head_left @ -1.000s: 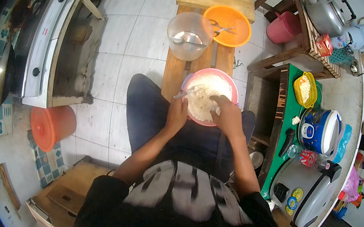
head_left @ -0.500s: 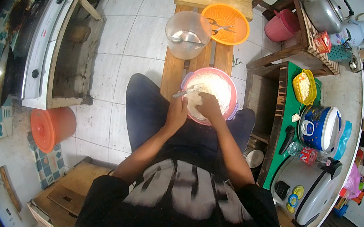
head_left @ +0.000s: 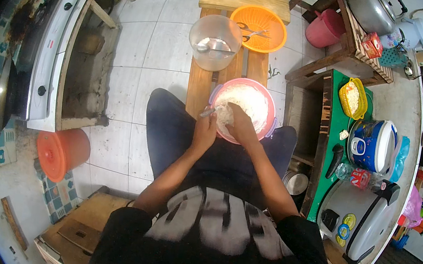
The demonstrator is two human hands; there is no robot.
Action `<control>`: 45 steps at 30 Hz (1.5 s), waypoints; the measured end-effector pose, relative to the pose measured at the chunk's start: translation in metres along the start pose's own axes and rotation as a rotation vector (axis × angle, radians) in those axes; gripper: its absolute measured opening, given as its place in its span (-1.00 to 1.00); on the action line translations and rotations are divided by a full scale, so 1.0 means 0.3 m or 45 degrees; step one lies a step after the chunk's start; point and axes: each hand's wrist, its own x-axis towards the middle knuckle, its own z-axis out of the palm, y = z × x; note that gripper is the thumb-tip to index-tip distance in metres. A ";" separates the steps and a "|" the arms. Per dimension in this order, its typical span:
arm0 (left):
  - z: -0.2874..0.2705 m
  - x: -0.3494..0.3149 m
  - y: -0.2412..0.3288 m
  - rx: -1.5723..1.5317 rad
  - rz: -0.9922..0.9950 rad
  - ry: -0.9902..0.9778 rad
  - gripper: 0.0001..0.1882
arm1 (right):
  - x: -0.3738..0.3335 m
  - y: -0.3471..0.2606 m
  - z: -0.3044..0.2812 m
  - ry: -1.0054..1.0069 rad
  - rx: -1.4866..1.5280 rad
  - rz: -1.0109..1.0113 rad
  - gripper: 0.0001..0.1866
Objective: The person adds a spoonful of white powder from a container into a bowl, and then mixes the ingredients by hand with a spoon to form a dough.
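Observation:
Between my knees, a pink bowl (head_left: 273,105) with lilac handles holds white floury mix (head_left: 247,102). My left hand (head_left: 204,131) is closed at the bowl's near left rim, around a utensil with a grey handle (head_left: 207,112); its kind is unclear. My right hand (head_left: 242,127) reaches into the bowl, fingers curled against the utensil's white-coated end. What those fingers hold is hidden. Just beyond the bowl stands a translucent tub (head_left: 203,32) with a metal spoon (head_left: 214,50) inside. Beside it is an orange basket (head_left: 279,31) with scissors (head_left: 253,34) in it.
The bowl and tub rest on a slatted wooden bench (head_left: 199,85). At left are a stove (head_left: 50,57) and an orange lidded bucket (head_left: 62,152). On the right, a green-topped counter (head_left: 333,132) carries a yellow basket (head_left: 353,99), a blue rice cooker (head_left: 372,145) and a grey cooker (head_left: 355,215).
My right hand has moved slightly left and its fingers now cover the utensil's coated end, which showed before. My left hand keeps its hold. The view has shifted slightly.

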 end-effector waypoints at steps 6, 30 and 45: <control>0.033 -0.011 -0.088 0.102 0.097 0.020 -0.65 | 0.017 0.069 -0.053 -0.401 -0.304 -0.131 -0.48; 0.013 0.002 -0.029 0.135 0.036 -0.001 -0.58 | -0.017 0.111 -0.002 -0.064 -0.002 0.011 -0.42; -0.056 0.024 0.029 0.104 0.207 0.230 -0.83 | -0.044 0.187 -0.008 -0.170 -0.220 0.108 -0.46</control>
